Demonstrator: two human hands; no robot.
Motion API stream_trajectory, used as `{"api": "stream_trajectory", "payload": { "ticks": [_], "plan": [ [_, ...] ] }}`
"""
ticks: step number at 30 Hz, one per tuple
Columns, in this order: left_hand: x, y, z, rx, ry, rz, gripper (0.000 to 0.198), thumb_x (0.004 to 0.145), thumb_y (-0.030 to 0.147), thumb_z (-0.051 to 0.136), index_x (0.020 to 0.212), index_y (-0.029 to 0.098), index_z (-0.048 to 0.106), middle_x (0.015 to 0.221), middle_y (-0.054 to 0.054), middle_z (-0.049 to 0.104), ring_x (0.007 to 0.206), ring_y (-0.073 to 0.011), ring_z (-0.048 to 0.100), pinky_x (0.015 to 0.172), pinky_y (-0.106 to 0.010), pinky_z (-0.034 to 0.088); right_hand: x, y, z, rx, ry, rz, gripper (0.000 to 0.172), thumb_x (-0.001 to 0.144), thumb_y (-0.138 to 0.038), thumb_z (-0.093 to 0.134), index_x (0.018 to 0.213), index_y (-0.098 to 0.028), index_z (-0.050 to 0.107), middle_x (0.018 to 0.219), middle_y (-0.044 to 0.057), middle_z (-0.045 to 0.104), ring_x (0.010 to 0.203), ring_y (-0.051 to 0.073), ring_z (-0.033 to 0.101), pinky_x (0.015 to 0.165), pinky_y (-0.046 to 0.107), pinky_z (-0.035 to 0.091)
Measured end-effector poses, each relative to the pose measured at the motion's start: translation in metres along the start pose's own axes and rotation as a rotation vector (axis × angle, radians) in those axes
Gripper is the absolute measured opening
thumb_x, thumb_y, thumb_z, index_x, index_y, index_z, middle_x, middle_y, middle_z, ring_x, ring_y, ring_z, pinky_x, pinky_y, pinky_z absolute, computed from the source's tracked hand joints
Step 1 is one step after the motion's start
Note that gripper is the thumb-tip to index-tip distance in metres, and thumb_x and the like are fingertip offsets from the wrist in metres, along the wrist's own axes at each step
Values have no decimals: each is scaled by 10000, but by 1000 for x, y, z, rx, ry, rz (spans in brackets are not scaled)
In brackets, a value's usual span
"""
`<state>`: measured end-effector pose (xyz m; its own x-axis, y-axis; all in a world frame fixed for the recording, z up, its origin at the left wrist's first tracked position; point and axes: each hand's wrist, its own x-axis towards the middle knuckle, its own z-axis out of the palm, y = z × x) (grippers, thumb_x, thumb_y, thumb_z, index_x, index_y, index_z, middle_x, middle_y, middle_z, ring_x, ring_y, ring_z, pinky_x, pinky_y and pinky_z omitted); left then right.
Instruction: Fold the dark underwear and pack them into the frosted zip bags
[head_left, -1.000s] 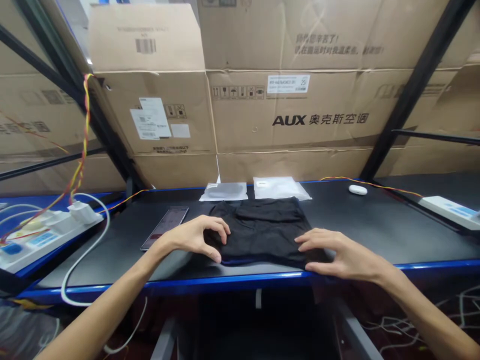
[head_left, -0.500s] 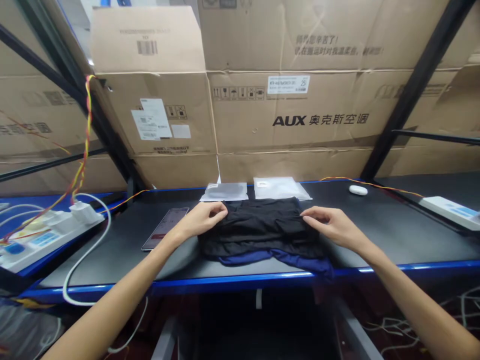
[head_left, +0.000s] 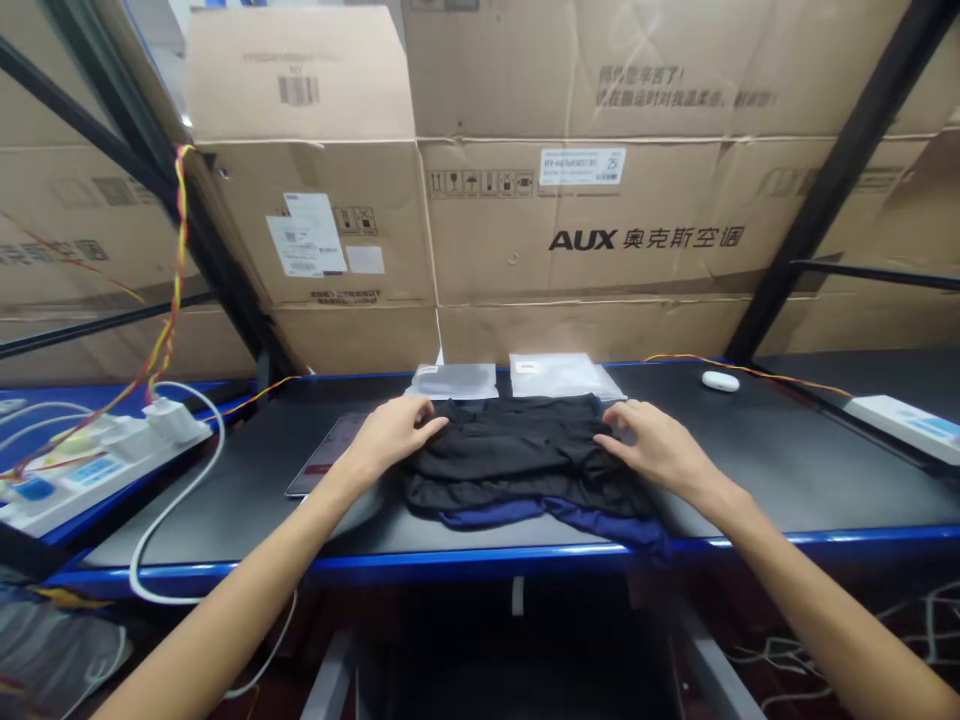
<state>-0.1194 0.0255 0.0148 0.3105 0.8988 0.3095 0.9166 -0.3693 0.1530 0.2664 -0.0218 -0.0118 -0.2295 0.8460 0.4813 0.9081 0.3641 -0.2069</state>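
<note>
The black cloth (head_left: 517, 450) is lying folded on the black table (head_left: 787, 470), near the middle of the front edge. A dark blue layer (head_left: 495, 514) is showing beneath its near side, and the right end of this layer is reaching the table's blue front edge.

The left hand (head_left: 394, 435) is resting at the far left corner of the cloth. Its fingers are curling, with the thumb standing close to them. The right hand (head_left: 660, 445) is resting at the right side of the cloth, thumb and forefinger curving toward each other with a small gap showing. Whether either hand is gripping the fabric cannot be told.

Two translucent packets are lying flat just beyond the cloth: a left packet (head_left: 454, 380), looking greyish, and a right packet (head_left: 566, 376), looking whiter and bearing a small label. Their contents are not showing clearly.

A small white case (head_left: 721, 382) is lying at the right rear, its interior hidden. The left power strip (head_left: 97, 465) is holding a white plug (head_left: 172, 420); the right power strip (head_left: 900, 422) is lying near the table's right end. A phone (head_left: 328, 452) is lying beside the left hand, partly covered by it. Large cardboard panels (head_left: 637, 270), printed "AUX", are standing behind the table.
</note>
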Motion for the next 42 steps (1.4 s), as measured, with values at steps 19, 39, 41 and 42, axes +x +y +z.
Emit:
{"api": "stream_trajectory", "payload": {
  "ticks": [19,39,41,42],
  "plan": [
    [-20,9,-27,-106,-31,-186,200,811,397,564,716,222,583,723,1,680,682,-197,626,616,-264,394,27,-104,36,297,-565,-396,595,1004,-562,351,1516,-261,375,1598,75,284,1491,316,171,1193,567,181],
    [-3,143,47,-196,-82,458,128,929,297,539,1020,208,540,937,-75,699,885,-256,675,830,-361,501,0,3,15,215,-458,-155,603,1005,-571,323,1472,-215,461,1542,76,410,1485,300,214,1208,556,188],
    [-5,142,46,-193,-114,483,161,928,355,552,981,203,560,922,-71,696,897,-250,666,900,-378,484,-1,4,16,230,-451,-159,627,1001,-584,317,1472,-196,461,1544,74,407,1489,286,204,1219,518,192],
    [-6,140,43,-217,-128,485,201,933,402,547,983,208,571,935,-65,698,916,-247,662,922,-379,478,-2,4,17,235,-450,-158,637,996,-593,320,1474,-195,458,1546,67,404,1490,282,199,1223,507,190]
  ]
}}
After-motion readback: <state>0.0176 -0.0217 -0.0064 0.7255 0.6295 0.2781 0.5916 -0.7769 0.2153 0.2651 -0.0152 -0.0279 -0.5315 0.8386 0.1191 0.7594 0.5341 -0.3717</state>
